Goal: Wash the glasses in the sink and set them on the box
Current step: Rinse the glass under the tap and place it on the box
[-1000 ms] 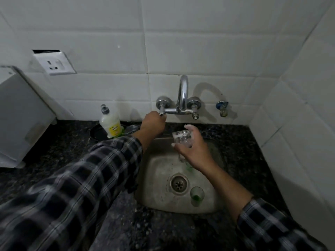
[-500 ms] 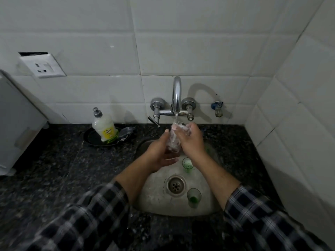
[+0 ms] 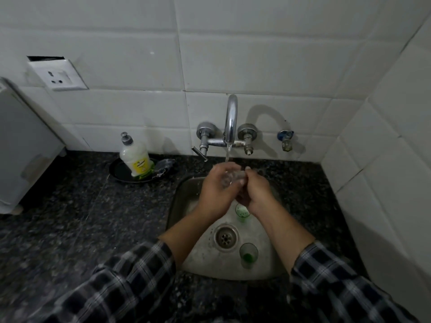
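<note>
Water runs from the chrome tap onto a small clear glass that I hold over the steel sink. My left hand wraps round the glass from the left and my right hand grips it from the right. Most of the glass is hidden by my fingers. Two more small glasses stand upright in the basin: one green-tinted glass just below my hands, another glass with green liquid at its bottom right of the drain.
A white soap bottle stands on a dark dish with a scrubber left of the sink. A grey box-like appliance sits at the far left on the black granite counter. Tiled walls close in behind and at right.
My left hand left the tap handle and came to the glass; water now flows. Both hands have closed tighter round the glass under the stream.
</note>
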